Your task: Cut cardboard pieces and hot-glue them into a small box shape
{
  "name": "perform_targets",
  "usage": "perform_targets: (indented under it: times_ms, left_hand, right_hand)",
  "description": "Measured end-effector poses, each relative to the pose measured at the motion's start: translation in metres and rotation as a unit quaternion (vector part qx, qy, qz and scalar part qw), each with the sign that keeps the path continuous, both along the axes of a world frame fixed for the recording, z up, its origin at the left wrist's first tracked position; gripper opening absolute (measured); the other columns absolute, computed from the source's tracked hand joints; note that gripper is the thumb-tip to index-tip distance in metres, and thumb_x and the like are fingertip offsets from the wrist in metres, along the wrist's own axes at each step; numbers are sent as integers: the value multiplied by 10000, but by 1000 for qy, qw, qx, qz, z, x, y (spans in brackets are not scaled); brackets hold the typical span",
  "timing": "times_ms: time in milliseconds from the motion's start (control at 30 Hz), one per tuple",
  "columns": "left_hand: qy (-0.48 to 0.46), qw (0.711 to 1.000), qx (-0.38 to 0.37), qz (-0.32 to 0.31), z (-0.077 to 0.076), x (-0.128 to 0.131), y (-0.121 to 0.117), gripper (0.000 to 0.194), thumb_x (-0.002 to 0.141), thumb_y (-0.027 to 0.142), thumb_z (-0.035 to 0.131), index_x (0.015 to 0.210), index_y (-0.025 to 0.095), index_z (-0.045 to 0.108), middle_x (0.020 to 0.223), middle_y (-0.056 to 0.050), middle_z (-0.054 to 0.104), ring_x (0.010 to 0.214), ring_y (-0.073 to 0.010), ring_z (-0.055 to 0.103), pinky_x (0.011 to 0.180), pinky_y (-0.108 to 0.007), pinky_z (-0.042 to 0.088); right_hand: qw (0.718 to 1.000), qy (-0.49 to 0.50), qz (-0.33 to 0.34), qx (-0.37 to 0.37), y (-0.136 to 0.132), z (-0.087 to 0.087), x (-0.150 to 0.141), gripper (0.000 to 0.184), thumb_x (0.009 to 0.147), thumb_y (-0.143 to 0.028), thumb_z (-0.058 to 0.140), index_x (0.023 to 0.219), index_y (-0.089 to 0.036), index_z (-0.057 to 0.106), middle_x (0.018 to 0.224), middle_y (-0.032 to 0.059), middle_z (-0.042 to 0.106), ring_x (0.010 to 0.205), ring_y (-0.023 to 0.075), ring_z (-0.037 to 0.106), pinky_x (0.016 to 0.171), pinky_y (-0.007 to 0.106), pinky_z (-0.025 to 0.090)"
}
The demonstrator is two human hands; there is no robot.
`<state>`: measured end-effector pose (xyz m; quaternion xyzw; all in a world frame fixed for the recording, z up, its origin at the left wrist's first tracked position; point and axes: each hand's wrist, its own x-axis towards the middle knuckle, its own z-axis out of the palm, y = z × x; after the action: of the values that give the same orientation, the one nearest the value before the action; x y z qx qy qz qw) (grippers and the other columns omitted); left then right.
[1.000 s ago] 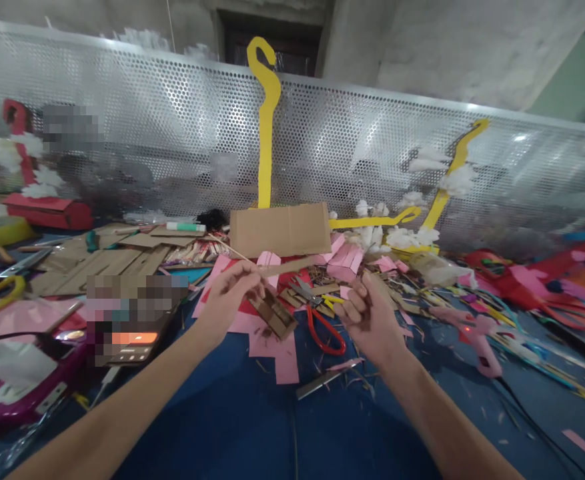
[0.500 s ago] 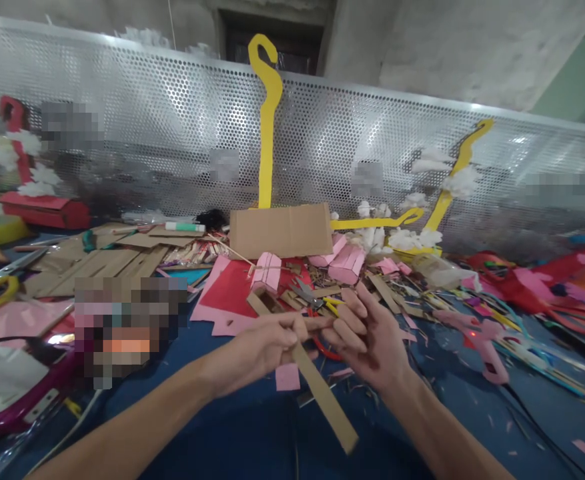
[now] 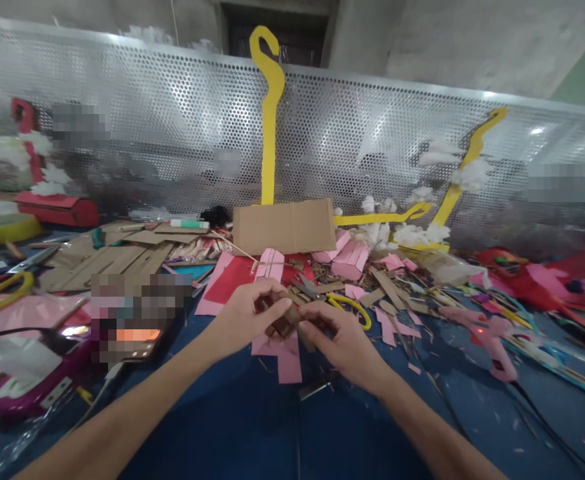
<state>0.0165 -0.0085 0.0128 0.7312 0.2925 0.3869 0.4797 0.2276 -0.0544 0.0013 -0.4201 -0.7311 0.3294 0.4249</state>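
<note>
Over the middle of the table, my left hand (image 3: 249,317) is closed with thumb and fingers around a small folded piece of brown cardboard (image 3: 283,325). My right hand (image 3: 343,341) has its fingers curled and pinches the right side of the same piece, partly hiding it. Beneath and behind the hands lie pink paper pieces (image 3: 289,365). Just beyond my right hand are scissors with yellow handles (image 3: 365,312). A pink folded paper box (image 3: 271,264) stands behind the cardboard.
A brown cardboard box (image 3: 285,228) carries a tall yellow hook (image 3: 269,120) at the back. A pink glue gun (image 3: 487,340) with its cord lies right. Cardboard sheets (image 3: 105,263) and a purple object (image 3: 37,380) are left. A perforated metal panel (image 3: 172,133) runs behind.
The long cardboard strip hanging from my left hand no longer shows; a small folded cardboard piece sits between both hands. My right hand has turned palm-down and moved slightly left.
</note>
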Motion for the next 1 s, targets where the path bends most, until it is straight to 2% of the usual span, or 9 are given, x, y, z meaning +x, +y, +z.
perform_targets:
  times_ms: [100,200,267,333,467,667,800,900,1000]
  left_hand:
    - [67,988,88,105,1,-2,3,221,956,439,598,1005,225,619,842,-42,729,744,-204,693,684,-333,529]
    - [146,935,161,281,-2,-10,14,539,779,554,776,1164,222,598,1117,-112,706,1031,-310,661,851,-423,510]
    - [197,913,159,320,-8,-16,21,600,731,622,783,1140,216,617,1187,-149,676,1060,-360,641,824,-441,501]
    - [197,913,157,320,-16,-21,24,588,692,622,809,1096,226,648,1118,-145,688,1000,-362,652,752,-408,499]
    - [185,946,145,223,-27,-23,23,493,715,525,825,1100,252,681,998,-111,709,905,-327,686,693,-384,508]
    - [92,991,47,83,-21,-18,17,599,694,329,859,1222,210,601,1179,-143,704,1066,-323,689,889,-475,552]
    - [64,997,-17,49,-11,-8,10,618,745,261,808,1301,190,547,1331,-186,634,1160,-320,662,947,-484,549]
    - [18,997,-75,1,-6,-3,5,591,762,258,801,1296,187,558,1288,-163,663,1165,-298,667,968,-464,549]
    - [-8,993,-119,-9,-1,0,1,537,800,276,774,1287,192,564,1220,-146,687,1107,-291,690,856,-421,592]
  right_hand:
    - [1000,-16,-25,2,1,-2,-1,96,950,-297,593,921,-226,650,750,-8,626,678,169,577,647,290,439]
    - [996,31,-83,-12,6,-3,3,150,952,-339,588,866,-216,599,699,-23,543,601,143,500,569,265,395]
    - [991,76,-104,-24,10,-5,7,181,961,-371,581,874,-213,591,683,-30,510,580,131,455,548,256,373]
    - [987,116,-110,-34,13,-7,10,196,954,-393,598,882,-211,593,661,-39,492,563,123,428,532,251,353]
    - [981,156,-105,-51,17,-11,12,241,925,-431,637,830,-214,593,607,-50,486,527,120,424,514,253,346]
    - [982,132,-117,-67,17,-10,9,286,884,-469,668,762,-216,611,628,-22,554,579,150,494,543,264,407]
    - [973,176,-95,-115,15,-11,4,231,882,-437,669,827,-214,646,758,-2,632,676,162,565,629,273,480]
    - [947,266,-68,-170,14,-13,1,222,864,-439,696,878,-223,644,888,24,667,807,183,617,706,292,530]
    - [924,332,-86,-170,16,-13,2,215,829,-410,725,908,-239,622,920,32,674,830,192,631,704,309,546]
